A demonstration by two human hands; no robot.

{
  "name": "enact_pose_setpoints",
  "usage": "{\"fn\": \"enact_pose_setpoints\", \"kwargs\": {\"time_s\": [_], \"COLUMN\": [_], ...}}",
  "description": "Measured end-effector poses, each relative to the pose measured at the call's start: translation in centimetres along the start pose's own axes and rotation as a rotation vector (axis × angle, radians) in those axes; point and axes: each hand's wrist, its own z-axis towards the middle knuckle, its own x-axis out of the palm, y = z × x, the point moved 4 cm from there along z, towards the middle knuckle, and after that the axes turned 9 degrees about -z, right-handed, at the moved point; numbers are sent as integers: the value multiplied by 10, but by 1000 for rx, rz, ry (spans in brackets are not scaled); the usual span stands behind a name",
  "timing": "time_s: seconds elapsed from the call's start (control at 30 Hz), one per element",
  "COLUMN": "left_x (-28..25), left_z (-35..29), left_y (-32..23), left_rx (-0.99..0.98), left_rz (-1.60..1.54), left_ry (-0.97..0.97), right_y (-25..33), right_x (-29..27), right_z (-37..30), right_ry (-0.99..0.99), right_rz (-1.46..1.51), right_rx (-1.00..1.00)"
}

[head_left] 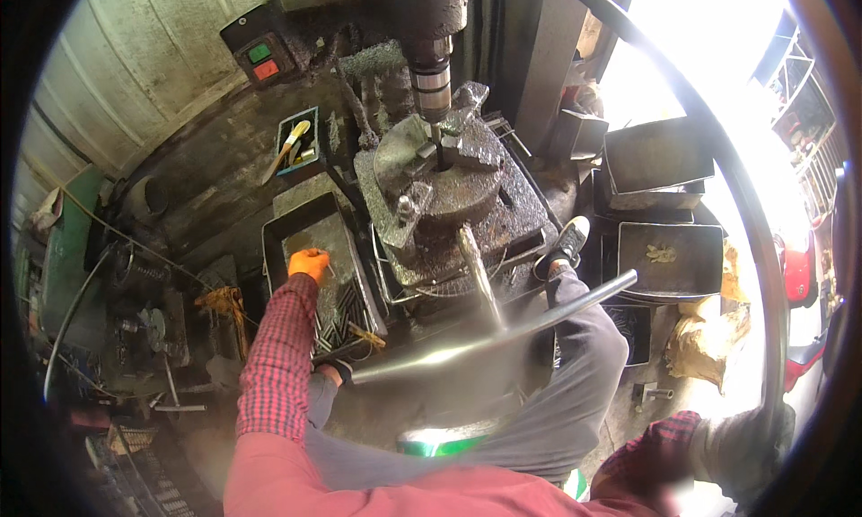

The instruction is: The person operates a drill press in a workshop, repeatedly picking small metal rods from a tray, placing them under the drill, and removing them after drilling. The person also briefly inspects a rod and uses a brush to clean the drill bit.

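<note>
Reaching left of the round grimy metal vise (440, 198), the orange-gloved left grip (308, 264) curls inside a dark rectangular metal tray (316, 223), contents unclear; slim dark metal rods (334, 325) there slant away, toward the vise. Right of the vise, the grey-gloved right grip (741, 450) clasps a long dark curved lever (732, 149), and a silver T-shaped metal handle (503, 338) juts in front.

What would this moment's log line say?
Orange-gloved left hand: over rectangular dark metal tray, grip unclear | Grey-gloved right hand: at end of long dark curved bar, grip unclear | Cylindrical steel drill chuck: above round grey metal fixture
</note>
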Motion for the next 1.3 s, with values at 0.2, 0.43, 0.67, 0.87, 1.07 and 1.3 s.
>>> {"fn": "enact_pose_setpoints", "kwargs": {"time_s": [0.2, 0.43, 0.67, 0.87, 1.07, 1.3], "left_x": [-87, -134, -105, -94, -87, -75], "left_z": [-91, -176, -145, -134, -133, -149], "left_y": [-77, -100, -73, -85, -94, -108], "left_rx": [285, 290, 110, 95, 26, 6], "left_rz": [-640, -1009, -1297, -1244, -1314, -1261], "left_ry": [161, 97, 33, 124, 114, 234], "right_y": [-30, -60, -55, -34, -30, -78], "right_x": [-12, -31, -21, -12, -5, -4], "right_z": [-9, 12, 10, 22, 27, 60], "right_ry": [-59, 30, -95, 431, 1052, -214], "right_rz": [828, 957, 1452, 1397, 1553, 1538], "right_rx": [38, -62, 355, 89, -187, 433]}}
